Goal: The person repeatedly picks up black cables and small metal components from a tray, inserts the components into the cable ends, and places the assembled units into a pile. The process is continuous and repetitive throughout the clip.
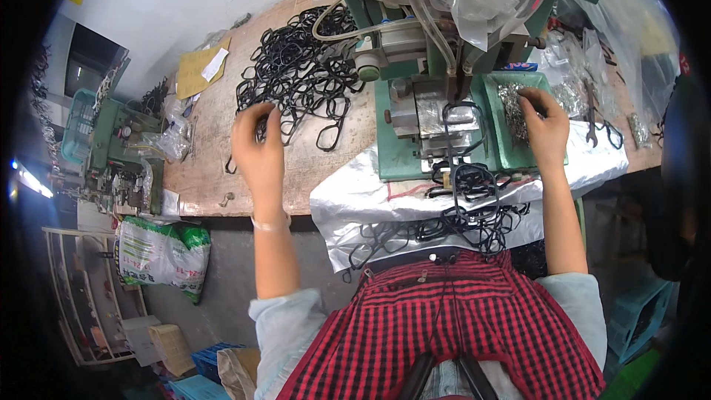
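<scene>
My left hand [258, 145] is over the near left edge of a pile of black eyeglass frames [296, 67], its fingers curled. A black eyeglass frame [261, 130] shows between its thumb and fingers and is mostly hidden by the hand. On the other side, my right hand [546, 124] reaches into a green tray [495, 122] of small shiny metal pieces [512, 107]. Its thumb and fingertips come together at the pieces; what they hold is too small to make out. Between the hands, a black frame [461, 150] hangs at the green bench machine's metal fixture [444, 115].
More black frames [474, 226] lie on silver sheeting [341, 204] over my lap. Right of the tray are a wrench [591, 115] and clear plastic bags [552, 67]. Another green machine [111, 141] stands at the left. A white-and-green sack [163, 255] is on the floor.
</scene>
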The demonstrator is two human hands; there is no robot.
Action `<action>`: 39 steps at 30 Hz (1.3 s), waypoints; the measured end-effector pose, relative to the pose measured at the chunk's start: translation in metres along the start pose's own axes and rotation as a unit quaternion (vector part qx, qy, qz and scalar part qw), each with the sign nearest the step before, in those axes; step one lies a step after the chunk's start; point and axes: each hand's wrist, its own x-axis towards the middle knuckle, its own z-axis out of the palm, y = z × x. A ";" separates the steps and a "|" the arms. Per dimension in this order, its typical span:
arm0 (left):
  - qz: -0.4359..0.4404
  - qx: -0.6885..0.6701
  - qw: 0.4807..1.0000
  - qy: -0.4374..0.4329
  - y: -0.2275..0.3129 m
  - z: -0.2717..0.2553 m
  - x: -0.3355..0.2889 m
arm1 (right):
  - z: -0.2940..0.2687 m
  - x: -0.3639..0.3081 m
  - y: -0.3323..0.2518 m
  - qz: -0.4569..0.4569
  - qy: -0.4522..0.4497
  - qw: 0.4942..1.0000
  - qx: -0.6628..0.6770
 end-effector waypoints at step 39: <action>0.115 -0.375 0.919 -0.040 0.141 0.041 -0.007 | 0.038 -0.028 -0.124 0.050 -0.114 0.916 0.380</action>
